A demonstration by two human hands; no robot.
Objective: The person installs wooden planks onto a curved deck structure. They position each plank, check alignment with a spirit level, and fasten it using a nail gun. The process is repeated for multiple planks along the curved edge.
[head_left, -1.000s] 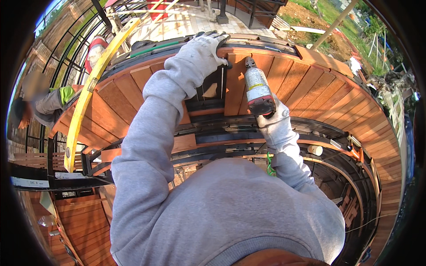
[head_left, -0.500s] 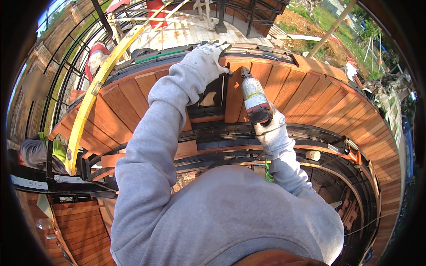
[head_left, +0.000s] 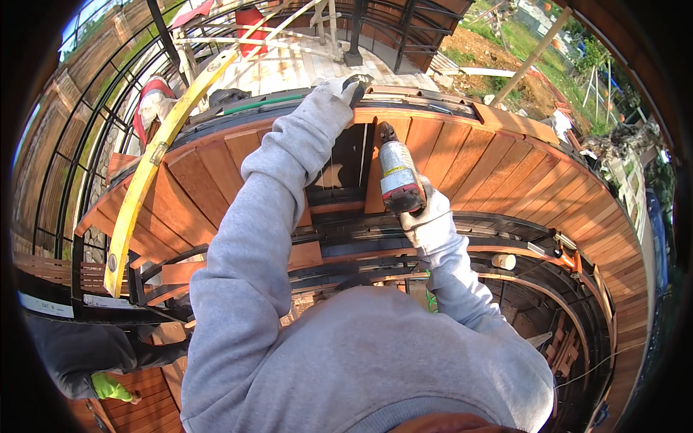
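Fingers [head_left: 359,84] of the left hand [head_left: 336,94] curl at the far edge of the wooden planks [head_left: 498,167], whether pinching anything I cannot tell; the right hand [head_left: 429,216] wraps around a power tool [head_left: 398,172], its nose right of a dark gap [head_left: 346,160].

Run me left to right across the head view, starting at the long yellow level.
Yellow level → gloved left hand → power tool with a pale body → small whitish cylinder → orange item at the right.
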